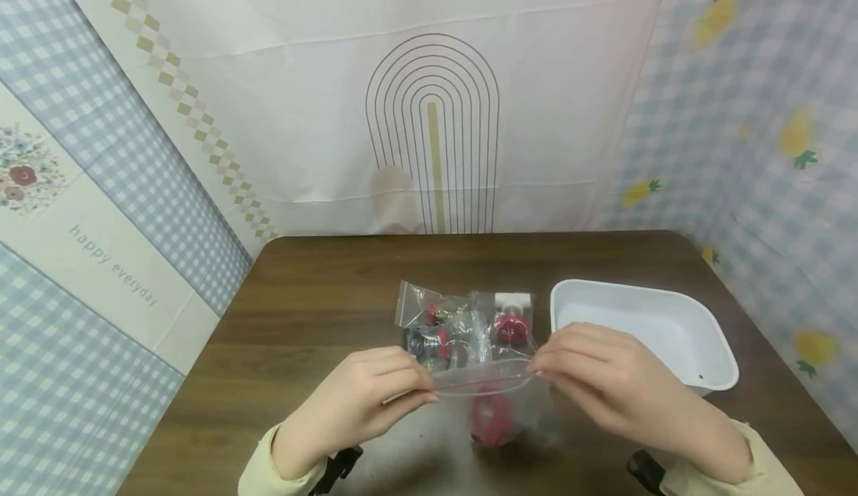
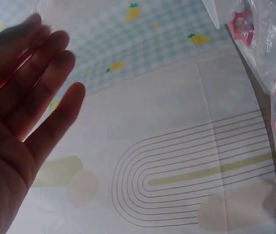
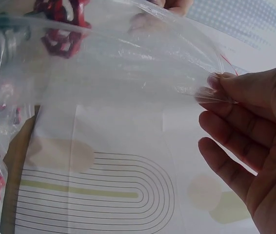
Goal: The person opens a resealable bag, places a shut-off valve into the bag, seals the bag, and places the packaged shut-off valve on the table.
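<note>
A clear zip bag [image 1: 529, 410] hangs between both hands, its mouth spread into a narrow oval with a red line along it. My left hand [image 1: 375, 392] pinches the left end of the mouth. At the right end, my right hand [image 1: 610, 377] grips the rim between thumb and index finger; the right wrist view shows its other fingers [image 3: 230, 161] loosely bent below. Inside the bag lies a valve with a red handwheel [image 1: 491, 418], its body blurred by the plastic. In the left wrist view the left hand [image 2: 26, 102] shows, its fingertips partly cut off from the bag.
Behind the held bag, several clear bags [image 1: 462, 325] with red-handled valves lie on the brown wooden table [image 1: 322, 280]. A white plastic bin [image 1: 643, 317] stands to the right, close to the right hand. Patterned cloths [image 1: 302, 109] hang around the table's back and sides.
</note>
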{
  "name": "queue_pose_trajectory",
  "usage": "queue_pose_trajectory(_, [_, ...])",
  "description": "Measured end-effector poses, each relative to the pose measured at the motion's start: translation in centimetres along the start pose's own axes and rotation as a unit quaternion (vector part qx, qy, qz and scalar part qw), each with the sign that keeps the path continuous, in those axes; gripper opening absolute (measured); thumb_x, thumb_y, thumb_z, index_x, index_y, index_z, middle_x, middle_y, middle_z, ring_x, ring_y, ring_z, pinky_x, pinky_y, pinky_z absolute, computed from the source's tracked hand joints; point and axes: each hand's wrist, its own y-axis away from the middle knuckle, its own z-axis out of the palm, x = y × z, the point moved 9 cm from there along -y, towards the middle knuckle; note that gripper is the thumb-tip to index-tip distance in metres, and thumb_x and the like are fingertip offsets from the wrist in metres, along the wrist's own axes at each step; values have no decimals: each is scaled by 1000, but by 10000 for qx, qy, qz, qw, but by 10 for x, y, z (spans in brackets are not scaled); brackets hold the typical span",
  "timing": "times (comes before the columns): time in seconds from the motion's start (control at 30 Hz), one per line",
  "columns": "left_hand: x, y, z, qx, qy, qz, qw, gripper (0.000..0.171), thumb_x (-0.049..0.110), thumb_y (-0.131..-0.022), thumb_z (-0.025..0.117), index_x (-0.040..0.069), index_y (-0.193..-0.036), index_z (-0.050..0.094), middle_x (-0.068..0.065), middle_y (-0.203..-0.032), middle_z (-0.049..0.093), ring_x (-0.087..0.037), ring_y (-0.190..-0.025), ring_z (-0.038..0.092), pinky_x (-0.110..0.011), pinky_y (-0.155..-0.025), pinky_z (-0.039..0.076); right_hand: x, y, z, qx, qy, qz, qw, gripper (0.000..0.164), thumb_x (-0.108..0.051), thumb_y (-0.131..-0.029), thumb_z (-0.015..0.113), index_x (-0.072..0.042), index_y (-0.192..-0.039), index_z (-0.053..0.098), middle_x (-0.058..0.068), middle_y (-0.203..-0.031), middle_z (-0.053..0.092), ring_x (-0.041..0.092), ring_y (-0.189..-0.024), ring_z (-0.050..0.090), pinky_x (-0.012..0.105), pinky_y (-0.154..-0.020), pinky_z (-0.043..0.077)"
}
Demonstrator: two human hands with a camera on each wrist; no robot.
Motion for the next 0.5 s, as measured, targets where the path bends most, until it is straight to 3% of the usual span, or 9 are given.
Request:
queue_pose_trajectory(0.23, [3, 0, -4, 351, 130, 83, 9993, 13, 10, -100, 62, 8, -107, 72, 3, -94, 71, -6, -80, 64, -13, -76, 52, 4, 9, 1, -72, -73, 40, 9999, 22, -13, -104, 54, -4, -101, 74, 3, -98, 71, 16, -87, 66, 25, -81, 52])
queue_pose_trajectory(0.5, [-6, 1, 5, 249, -14, -287, 9993, 18, 11, -94, 71, 10, -112, 70, 5, -94, 70, -2, -70, 56, -8, -67, 46, 18, 23, 6, -216, -122, 246, 9994, 22, -15, -104, 55, -5, -104, 74, 1, -99, 71, 14, -87, 66, 23, -81, 52])
